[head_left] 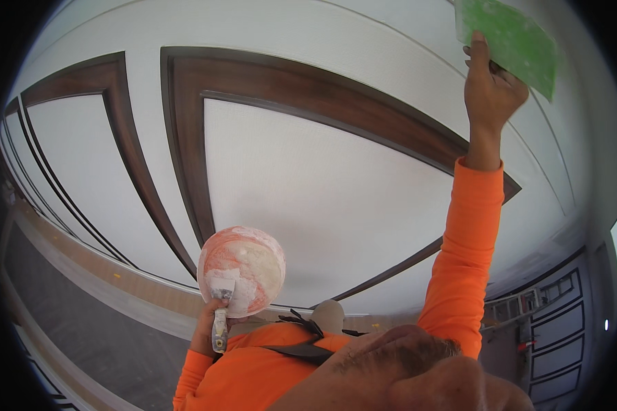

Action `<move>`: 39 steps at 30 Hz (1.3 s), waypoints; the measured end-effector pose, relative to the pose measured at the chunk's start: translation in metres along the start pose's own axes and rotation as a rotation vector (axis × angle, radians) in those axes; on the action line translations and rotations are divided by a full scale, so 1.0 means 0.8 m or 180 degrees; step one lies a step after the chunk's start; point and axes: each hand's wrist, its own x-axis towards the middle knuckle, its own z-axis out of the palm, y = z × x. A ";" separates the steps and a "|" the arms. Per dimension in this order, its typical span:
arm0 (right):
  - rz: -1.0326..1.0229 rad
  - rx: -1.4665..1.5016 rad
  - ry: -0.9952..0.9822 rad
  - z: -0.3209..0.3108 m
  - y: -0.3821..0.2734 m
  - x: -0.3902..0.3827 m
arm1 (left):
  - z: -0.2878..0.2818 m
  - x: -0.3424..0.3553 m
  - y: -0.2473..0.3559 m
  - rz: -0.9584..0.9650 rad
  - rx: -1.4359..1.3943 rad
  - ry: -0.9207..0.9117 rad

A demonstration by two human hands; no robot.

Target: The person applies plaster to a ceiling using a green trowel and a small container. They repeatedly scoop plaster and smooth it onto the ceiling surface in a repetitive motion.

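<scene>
Low and left of centre, my left hand (210, 316) is closed on the handle of a putty knife (220, 329) at the rim of a round orange tub (217, 255). White putty (262, 266) coats the tub's inside, and the knife's blade lies over it. My right arm stretches up to the upper right. There my right hand (495, 85) grips a thin, flat green plastic spreader (511, 44) with whitish smears, held at the pale wall surface. Whether the spreader touches that surface, I cannot tell.
White wall panels (308, 178) with dark brown wood frames (308, 85) stand before me. A grey floor (110, 322) with a light wood-toned border lies at the lower left. At the lower right are a ladder (521, 305) and more dark-framed panels (559, 349).
</scene>
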 end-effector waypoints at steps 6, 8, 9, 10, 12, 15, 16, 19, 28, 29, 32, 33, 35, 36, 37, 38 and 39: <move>0.0344 0.0419 0.0287 0.034 0.001 0.018 | 0.020 -0.010 0.005 0.0060 -0.0066 0.0056; 0.0297 0.0547 0.0263 0.041 0.002 0.020 | 0.019 -0.007 0.004 0.0034 -0.0064 0.0065; 0.0217 0.0591 0.0198 0.045 0.008 0.022 | 0.015 -0.005 0.003 0.0019 -0.0065 0.0061; 0.0136 0.0635 0.0134 0.047 0.010 0.022 | 0.008 0.000 -0.002 0.0043 -0.0071 0.0016; 0.0177 0.0605 0.0144 0.053 0.005 0.025 | 0.001 0.002 -0.007 0.0092 -0.0069 -0.0038; 0.0129 0.0490 0.0113 0.056 0.003 0.027 | 0.001 0.001 -0.009 0.0069 -0.0102 -0.0003; 0.0093 0.0439 0.0094 0.057 0.003 0.028 | 0.000 0.001 -0.010 0.0059 -0.0094 -0.0003; -0.0034 0.0500 0.0098 0.055 0.010 0.029 | 0.002 -0.001 -0.009 0.0051 -0.0042 0.0003; -0.0259 -0.0119 0.0285 0.044 0.017 0.031 | 0.014 -0.004 -0.007 0.0133 -0.0082 0.0088; -0.0258 -0.0095 0.0324 0.045 0.017 0.031 | 0.016 -0.005 -0.006 0.0129 -0.0097 0.0073; -0.0221 -0.0039 0.0403 0.046 0.020 0.029 | 0.014 -0.003 -0.005 0.0079 -0.0103 0.0052; -0.0187 -0.0031 0.0401 0.045 0.019 0.028 | 0.013 -0.003 -0.006 0.0058 -0.0098 0.0048; -0.0213 -0.0025 0.0413 0.045 0.020 0.026 | 0.013 -0.004 -0.005 0.0087 -0.0090 0.0051; -0.0273 -0.0028 0.0426 0.045 0.022 0.024 | 0.013 -0.005 -0.005 0.0103 -0.0086 0.0053; -0.0334 -0.0031 0.0439 0.046 0.022 0.023 | 0.015 -0.006 -0.004 0.0099 -0.0095 0.0064; -0.0308 -0.0040 0.0432 0.046 0.022 0.024 | 0.017 -0.007 -0.003 0.0093 -0.0099 0.0075; -0.0283 -0.0049 0.0426 0.046 0.022 0.023 | 0.019 -0.007 -0.002 0.0087 -0.0103 0.0085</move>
